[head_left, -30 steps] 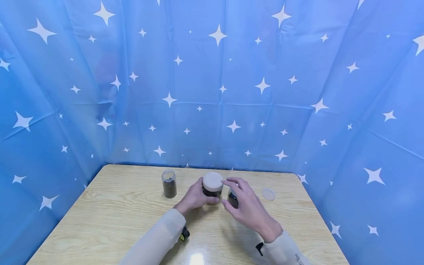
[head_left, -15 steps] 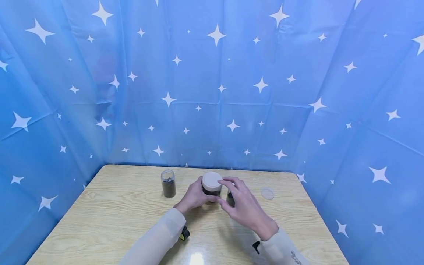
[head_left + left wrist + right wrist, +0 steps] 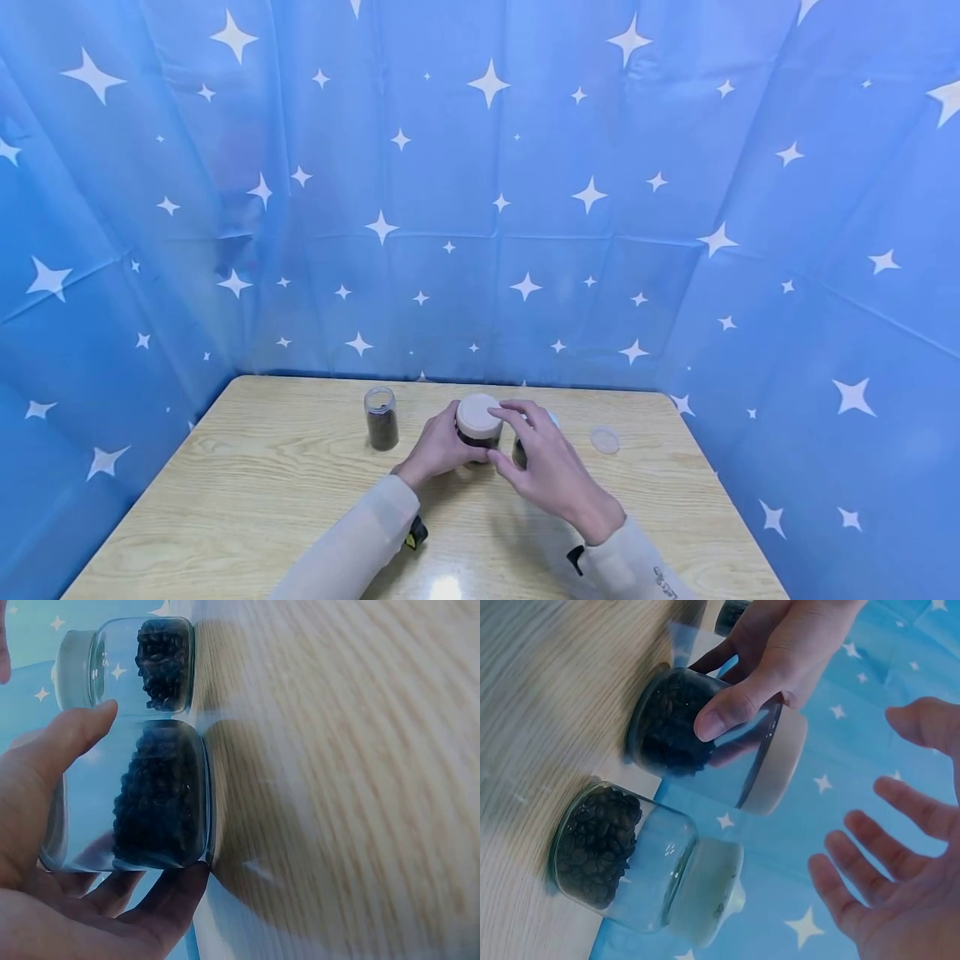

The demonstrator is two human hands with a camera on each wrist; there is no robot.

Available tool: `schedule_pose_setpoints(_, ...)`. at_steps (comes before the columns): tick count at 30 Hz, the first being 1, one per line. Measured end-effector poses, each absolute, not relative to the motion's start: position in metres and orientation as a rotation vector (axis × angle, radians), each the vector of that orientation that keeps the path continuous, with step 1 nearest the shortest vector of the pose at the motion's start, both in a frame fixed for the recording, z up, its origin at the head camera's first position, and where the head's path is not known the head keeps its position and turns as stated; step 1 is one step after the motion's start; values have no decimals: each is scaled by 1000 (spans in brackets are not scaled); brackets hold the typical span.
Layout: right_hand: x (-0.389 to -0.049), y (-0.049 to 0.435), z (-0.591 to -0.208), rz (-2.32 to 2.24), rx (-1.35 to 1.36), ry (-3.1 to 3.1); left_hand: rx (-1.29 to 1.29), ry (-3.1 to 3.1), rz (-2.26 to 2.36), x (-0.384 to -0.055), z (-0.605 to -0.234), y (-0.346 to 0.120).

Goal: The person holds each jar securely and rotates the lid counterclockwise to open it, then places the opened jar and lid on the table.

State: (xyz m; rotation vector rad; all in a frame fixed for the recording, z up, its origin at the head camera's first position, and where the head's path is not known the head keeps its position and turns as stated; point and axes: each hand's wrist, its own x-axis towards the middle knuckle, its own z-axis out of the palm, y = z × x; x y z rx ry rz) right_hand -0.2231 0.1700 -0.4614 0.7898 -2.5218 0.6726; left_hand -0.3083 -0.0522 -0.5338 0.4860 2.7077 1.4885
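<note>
Glass jar point(image 3: 477, 419) fills gripping left hand point(image 3: 441, 443), right hand point(image 3: 551, 468) spread, room before table edge point(image 3: 322, 383).

Left hand point(image 3: 441, 443) curled in a grip, left forearm point(image 3: 356, 533) angled toward one o'clock, right hand point(image 3: 543, 468) with fingers point(image 3: 881, 844) parted, right forearm point(image 3: 626, 558) toward ten o'clock.

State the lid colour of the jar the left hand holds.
Off-white; the lid shows best in the head view.

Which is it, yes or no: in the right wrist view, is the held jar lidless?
No, a pale lid tops the held jar.
</note>
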Motion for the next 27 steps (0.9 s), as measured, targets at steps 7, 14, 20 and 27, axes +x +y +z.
schedule_pose_setpoints(7,-224,167,-460,673,802,-2527,541,2753,1474,-305,-531,-57)
schedule_pose_setpoints(14,-226,160,-458,661,853,-2491,554,2800,1445,-301,-521,-58)
schedule_pose_setpoints(20,-227,155,-456,633,868,-2460,614,2802,1451,-290,-513,-59)
schedule_pose_setpoints(27,-228,152,-454,642,872,-2463,645,2804,1438,-280,-509,-61)
